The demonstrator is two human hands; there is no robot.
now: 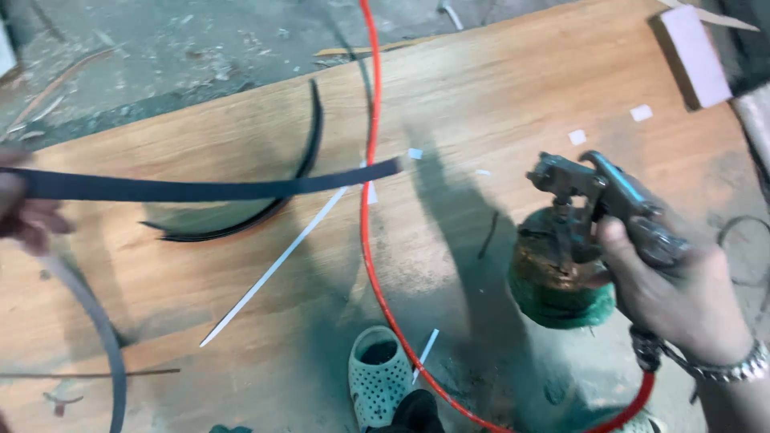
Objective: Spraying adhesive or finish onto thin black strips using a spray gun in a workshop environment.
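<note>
Two hands: right hand [682, 293] wrapped around spray gun [601, 196] with closed green cup [557, 277], contents hidden; left hand [24, 208] pinches dark strip [208, 189].

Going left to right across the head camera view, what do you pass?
Left hand gripping a dark strip → curved black strip → thin white strip → red hose → spray gun → right hand → white block.

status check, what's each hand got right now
Right hand gripping spray gun, green cup under it. Left hand holding dark strip out over wooden board. Red hose lies across the board.
</note>
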